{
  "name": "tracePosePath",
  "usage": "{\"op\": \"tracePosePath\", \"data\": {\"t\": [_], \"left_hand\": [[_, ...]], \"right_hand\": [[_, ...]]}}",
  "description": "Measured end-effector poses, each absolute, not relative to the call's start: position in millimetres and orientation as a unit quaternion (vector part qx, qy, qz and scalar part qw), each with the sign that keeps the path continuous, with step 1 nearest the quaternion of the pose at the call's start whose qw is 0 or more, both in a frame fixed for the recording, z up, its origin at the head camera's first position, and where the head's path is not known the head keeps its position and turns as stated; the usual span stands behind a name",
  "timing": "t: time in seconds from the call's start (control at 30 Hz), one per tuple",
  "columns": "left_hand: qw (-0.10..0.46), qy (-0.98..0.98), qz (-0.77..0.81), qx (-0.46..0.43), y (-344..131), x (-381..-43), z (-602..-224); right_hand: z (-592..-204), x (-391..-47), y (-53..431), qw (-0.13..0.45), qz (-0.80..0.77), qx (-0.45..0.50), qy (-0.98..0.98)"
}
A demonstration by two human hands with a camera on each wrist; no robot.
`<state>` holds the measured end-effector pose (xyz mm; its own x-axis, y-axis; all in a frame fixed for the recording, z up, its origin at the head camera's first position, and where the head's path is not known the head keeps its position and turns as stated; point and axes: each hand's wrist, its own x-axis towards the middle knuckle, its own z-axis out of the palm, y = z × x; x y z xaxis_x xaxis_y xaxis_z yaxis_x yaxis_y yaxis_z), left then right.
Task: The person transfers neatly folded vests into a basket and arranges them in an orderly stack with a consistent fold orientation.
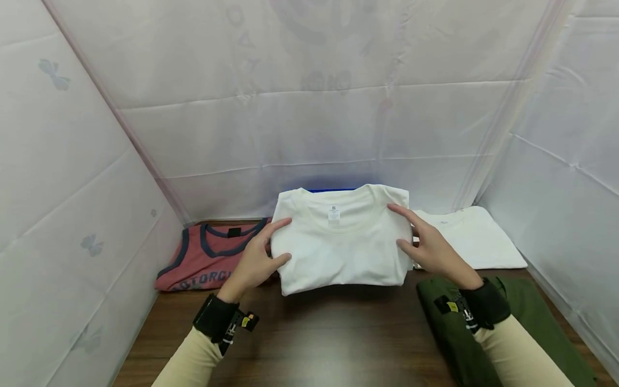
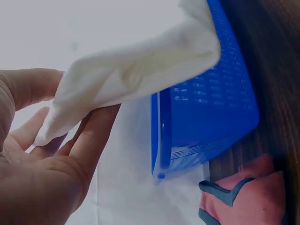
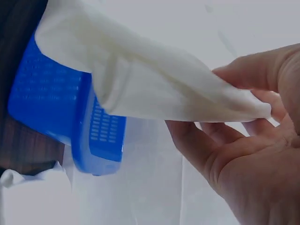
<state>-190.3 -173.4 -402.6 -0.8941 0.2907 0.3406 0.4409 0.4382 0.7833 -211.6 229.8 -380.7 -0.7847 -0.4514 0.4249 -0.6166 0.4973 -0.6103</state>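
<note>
My left hand [image 1: 256,262] and right hand [image 1: 432,248] pinch the folded white shirt [image 1: 343,255] between thumb and fingers at its two side edges, I'd judge so the bundle keeps its folds and doesn't sag. I hold it over the blue basket [image 2: 211,108], whose edge peeks out behind the collar [image 1: 338,228], likely set centrally so both arms reach it evenly. The collar points away from me toward the back curtain [image 1: 314,129], and the long axis runs left to right between my hands.
</note>
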Motion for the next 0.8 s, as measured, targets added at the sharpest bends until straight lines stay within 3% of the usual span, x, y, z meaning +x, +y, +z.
{"op": "tracePosePath", "data": {"t": [0.33, 0.8], "left_hand": [[0.074, -0.861, -0.459, -0.207, -171.8, -204.8, -388.4], [0.069, -0.868, -0.467, -0.152, -168.1, -231.7, -380.8]], "right_hand": [[-374.4, -230.7, 230.7, 0.148, 0.312, 0.326, -0.880], [-367.4, -257.8, 223.8, 0.136, 0.328, 0.314, -0.881]]}}
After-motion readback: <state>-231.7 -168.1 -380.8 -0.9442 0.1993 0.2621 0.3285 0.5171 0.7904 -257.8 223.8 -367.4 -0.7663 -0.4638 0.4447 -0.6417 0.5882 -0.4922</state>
